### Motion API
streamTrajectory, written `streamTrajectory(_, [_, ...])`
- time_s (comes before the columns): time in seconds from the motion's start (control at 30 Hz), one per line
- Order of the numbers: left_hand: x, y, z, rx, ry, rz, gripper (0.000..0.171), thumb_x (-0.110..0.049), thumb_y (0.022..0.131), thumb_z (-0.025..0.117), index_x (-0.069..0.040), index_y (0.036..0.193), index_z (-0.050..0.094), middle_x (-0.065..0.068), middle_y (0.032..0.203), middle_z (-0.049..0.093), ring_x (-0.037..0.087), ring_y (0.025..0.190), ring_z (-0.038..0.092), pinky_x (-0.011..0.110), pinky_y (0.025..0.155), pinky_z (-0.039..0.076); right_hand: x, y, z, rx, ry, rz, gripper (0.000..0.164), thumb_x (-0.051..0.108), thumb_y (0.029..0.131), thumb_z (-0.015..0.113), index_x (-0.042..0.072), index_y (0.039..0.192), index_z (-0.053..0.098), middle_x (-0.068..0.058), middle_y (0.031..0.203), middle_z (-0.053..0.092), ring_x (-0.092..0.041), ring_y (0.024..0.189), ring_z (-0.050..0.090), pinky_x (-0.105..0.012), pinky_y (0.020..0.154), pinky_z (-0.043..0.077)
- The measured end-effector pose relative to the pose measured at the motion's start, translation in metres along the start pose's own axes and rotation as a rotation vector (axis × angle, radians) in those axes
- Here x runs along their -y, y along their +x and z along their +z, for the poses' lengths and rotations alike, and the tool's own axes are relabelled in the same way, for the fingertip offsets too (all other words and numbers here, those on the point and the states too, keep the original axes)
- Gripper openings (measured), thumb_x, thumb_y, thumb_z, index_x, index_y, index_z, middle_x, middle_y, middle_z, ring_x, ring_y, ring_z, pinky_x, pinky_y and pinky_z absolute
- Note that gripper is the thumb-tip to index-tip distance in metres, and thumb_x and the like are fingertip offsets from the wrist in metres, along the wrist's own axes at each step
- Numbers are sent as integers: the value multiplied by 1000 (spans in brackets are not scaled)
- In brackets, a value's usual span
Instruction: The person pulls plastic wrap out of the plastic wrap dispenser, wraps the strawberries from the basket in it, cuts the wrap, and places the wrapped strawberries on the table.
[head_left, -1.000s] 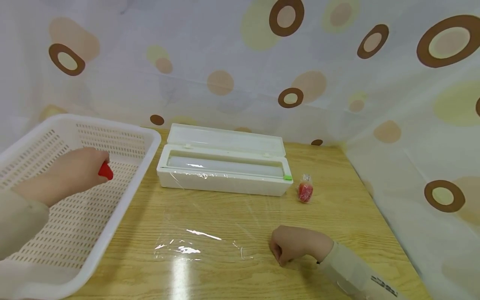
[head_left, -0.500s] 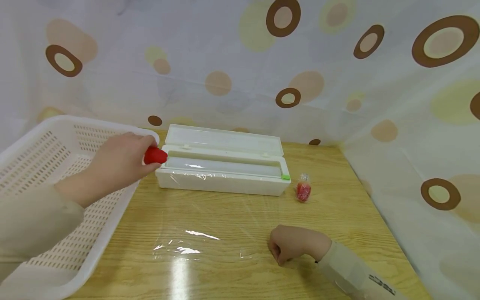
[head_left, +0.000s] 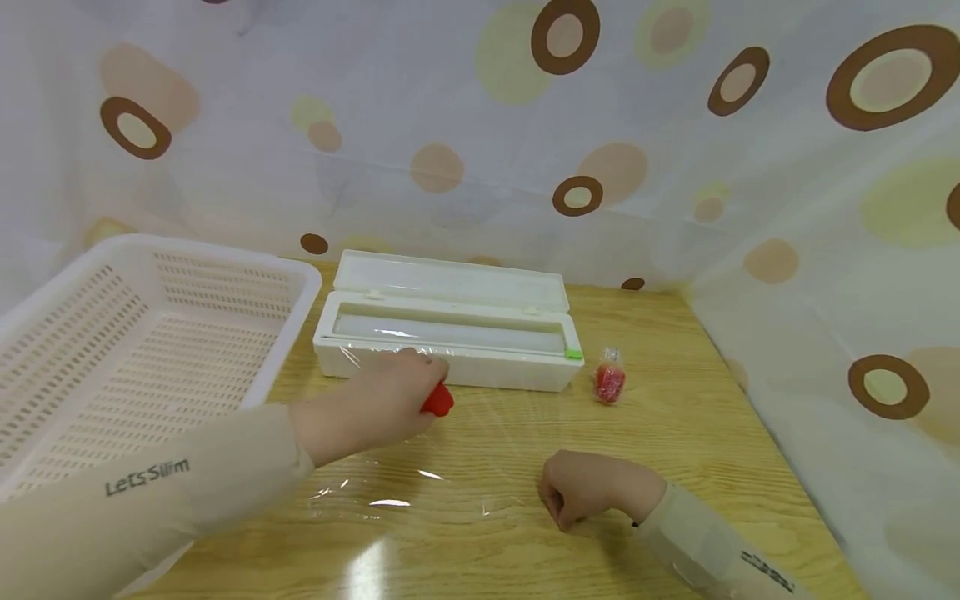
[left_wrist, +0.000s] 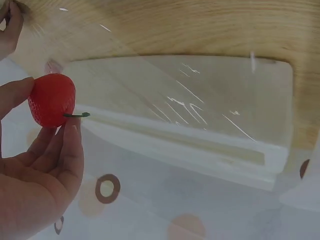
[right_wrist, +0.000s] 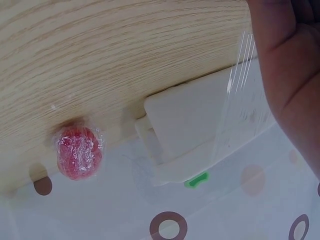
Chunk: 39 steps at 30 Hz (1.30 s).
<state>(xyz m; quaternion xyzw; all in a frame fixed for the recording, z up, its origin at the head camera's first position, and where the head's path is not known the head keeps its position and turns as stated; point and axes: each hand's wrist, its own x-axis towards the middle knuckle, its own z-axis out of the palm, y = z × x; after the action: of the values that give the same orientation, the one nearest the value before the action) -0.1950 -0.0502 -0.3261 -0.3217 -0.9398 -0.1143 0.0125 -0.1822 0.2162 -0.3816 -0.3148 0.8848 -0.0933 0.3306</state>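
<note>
My left hand [head_left: 378,402] holds a red strawberry [left_wrist: 51,101] with a short green stem, pinched between thumb and fingertips, over a sheet of clear plastic wrap [head_left: 390,502]. The sheet runs from a white wrap dispenser box [head_left: 517,374], whose lid stands open, towards me over the wooden table. At the sheet's right near corner my right hand [head_left: 588,487] pinches the wrap with curled fingers; in the right wrist view the film stretches up to that hand [right_wrist: 297,75]. The fingertips themselves are hidden there. Right of the box lies a second red strawberry [right_wrist: 79,152], wrapped in film.
A large white slotted basket [head_left: 288,333] stands on the left, partly behind my left forearm. A green slider [head_left: 573,354] sits at the box's right end. A patterned curtain [head_left: 442,108] hangs close behind the table and along its right side.
My left hand has carried the strawberry rightwards out of the basket area, past the box's left end, to above the plastic wrap. My right hand has stayed in place.
</note>
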Motion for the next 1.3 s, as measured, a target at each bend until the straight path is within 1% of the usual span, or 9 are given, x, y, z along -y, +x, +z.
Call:
streamTrajectory(0.17, [-16, 15, 21, 67, -54, 39, 23, -13, 77, 71, -4, 88, 53, 7, 81, 63, 22, 74, 57, 36, 71, 53, -3, -3, 1, -17, -3, -26, 14, -6, 65, 70, 4, 57, 65, 7, 50, 52, 3, 45, 37, -12, 45, 33])
streamTrajectory(0.3, [-22, 18, 39, 88, -27, 31, 23, -16, 78, 71, -6, 83, 51, 4, 75, 59, 19, 69, 54, 33, 69, 52, -5, -3, 3, -29, -6, -46, 14, -7, 65, 69, 3, 57, 64, 8, 50, 49, 3, 46, 37, -12, 45, 32])
streamTrajectory(0.47, [-21, 18, 54, 130, -2, 1, 24, -18, 78, 71, -7, 89, 53, 3, 77, 58, 17, 67, 52, 31, 65, 51, -4, -1, 2, -34, -13, -45, 14, -7, 64, 69, 3, 56, 63, 10, 50, 47, 3, 46, 36, -12, 46, 31])
streamTrajectory(0.67, [-16, 21, 67, 152, 74, 27, 23, -20, 77, 73, -11, 91, 57, 1, 78, 57, 14, 66, 49, 27, 59, 48, -3, -2, -1, -23, 19, -67, 13, -5, 65, 68, 3, 57, 62, 11, 52, 47, 3, 47, 37, -12, 48, 32])
streamTrajectory(0.83, [-12, 23, 73, 165, 95, 41, 29, -24, 76, 74, -11, 97, 59, 2, 84, 61, 15, 71, 54, 28, 63, 51, -5, -10, -11, 20, 178, -101, 11, -2, 69, 64, 2, 60, 58, 13, 55, 45, 4, 50, 38, -13, 49, 32])
streamTrajectory(0.97, [-10, 21, 72, 135, 103, 65, 33, -20, 75, 74, -11, 101, 56, 3, 84, 62, 17, 71, 56, 31, 64, 53, -6, -17, -26, 2, 252, -102, 20, 7, 76, 66, 5, 61, 52, 11, 55, 42, 3, 48, 37, -13, 47, 32])
streamTrajectory(1.13, [-9, 20, 72, 87, 146, 135, 14, -12, 77, 70, -13, 82, 56, 2, 75, 59, 16, 65, 54, 30, 58, 50, -7, -18, -32, -49, 256, -120, 32, 15, 80, 68, 6, 60, 45, 11, 55, 36, 3, 47, 40, -13, 47, 36])
streamTrajectory(1.2, [-10, 19, 72, 92, 159, 151, 12, -17, 79, 67, -13, 77, 55, 2, 75, 58, 16, 64, 53, 30, 57, 49, -8, -18, -31, -67, 261, -123, 32, 13, 81, 67, 6, 60, 43, 11, 56, 35, 3, 47, 43, -13, 47, 38])
streamTrajectory(1.3, [-14, 15, 72, 120, 154, 148, 25, -37, 81, 63, -15, 73, 53, 2, 79, 58, 16, 64, 52, 31, 59, 48, -11, -18, -28, -74, 281, -107, 33, 12, 82, 65, 5, 60, 43, 10, 56, 35, 1, 48, 45, -14, 47, 42])
